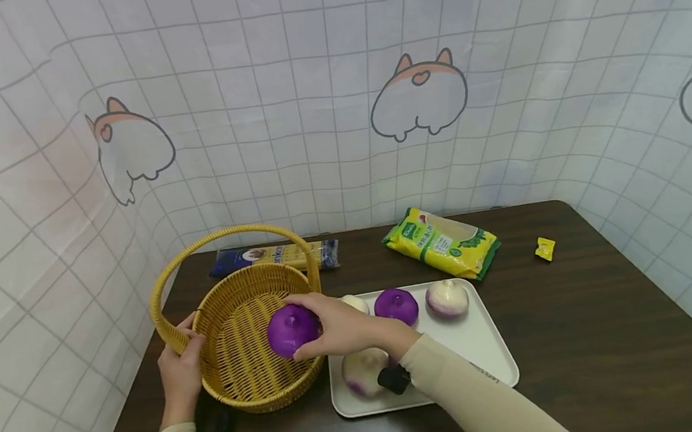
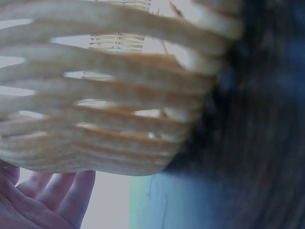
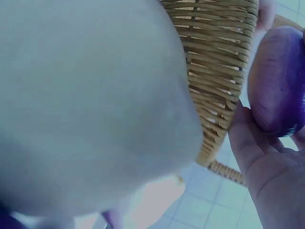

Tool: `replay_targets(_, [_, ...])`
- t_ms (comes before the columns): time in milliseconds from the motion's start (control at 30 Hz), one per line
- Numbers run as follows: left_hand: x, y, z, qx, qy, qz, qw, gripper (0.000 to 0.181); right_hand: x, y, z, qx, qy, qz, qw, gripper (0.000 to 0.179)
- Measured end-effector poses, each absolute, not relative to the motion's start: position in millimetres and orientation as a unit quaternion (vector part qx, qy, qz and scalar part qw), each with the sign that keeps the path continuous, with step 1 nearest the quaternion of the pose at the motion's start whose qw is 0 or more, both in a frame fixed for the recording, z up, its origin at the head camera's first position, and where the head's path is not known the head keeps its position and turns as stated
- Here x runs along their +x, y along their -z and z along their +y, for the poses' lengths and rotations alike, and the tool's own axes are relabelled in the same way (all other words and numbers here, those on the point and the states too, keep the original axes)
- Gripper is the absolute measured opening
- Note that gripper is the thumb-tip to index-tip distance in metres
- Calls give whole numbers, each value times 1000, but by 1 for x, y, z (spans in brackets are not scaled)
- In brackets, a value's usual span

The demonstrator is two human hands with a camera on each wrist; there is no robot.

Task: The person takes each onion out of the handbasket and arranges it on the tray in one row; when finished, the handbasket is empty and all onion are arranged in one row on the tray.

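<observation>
A yellow woven basket (image 1: 243, 354) with a tall arched handle stands at the left of the table. My left hand (image 1: 181, 374) grips its left rim, by the foot of the handle; in the left wrist view the basket's woven side (image 2: 109, 95) fills much of the picture. Over the basket's right part, my right hand (image 1: 347, 327) holds a purple turnip (image 1: 290, 331) between thumb and fingers. The right wrist view shows this turnip's paler underside (image 3: 279, 81). Beside the basket, a white tray (image 1: 487, 348) carries more turnips, among them a purple one (image 1: 397, 306) and a whitish one (image 1: 448, 299).
Behind the basket lies a blue pack of noodles (image 1: 287, 255). A yellow-green food bag (image 1: 445, 242) rests behind the tray, and a small yellow packet (image 1: 545, 249) lies farther right. White grid-patterned cloth (image 1: 329, 169) hangs around the dark wooden table (image 1: 595, 331).
</observation>
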State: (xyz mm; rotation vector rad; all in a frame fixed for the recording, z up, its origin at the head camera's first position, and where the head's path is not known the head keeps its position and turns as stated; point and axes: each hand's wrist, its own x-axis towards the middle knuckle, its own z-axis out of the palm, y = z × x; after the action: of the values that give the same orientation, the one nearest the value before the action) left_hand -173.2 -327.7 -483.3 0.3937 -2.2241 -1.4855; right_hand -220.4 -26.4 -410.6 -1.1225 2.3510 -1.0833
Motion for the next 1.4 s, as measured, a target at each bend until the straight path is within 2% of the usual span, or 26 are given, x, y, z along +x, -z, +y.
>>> replay_targets(333, [-172, 483, -326, 141, 535, -804, 218, 18, -208, 411, 9, -353, 470, 796, 147, 83])
replay_targets(800, [-173, 484, -327, 143, 532, -805, 220, 17, -205, 416, 62, -317, 491, 808, 74, 81])
replay_targets(1400, [-175, 483, -329, 143, 543, -797, 222, 14, -206, 432, 118, -231, 551, 800, 50, 76])
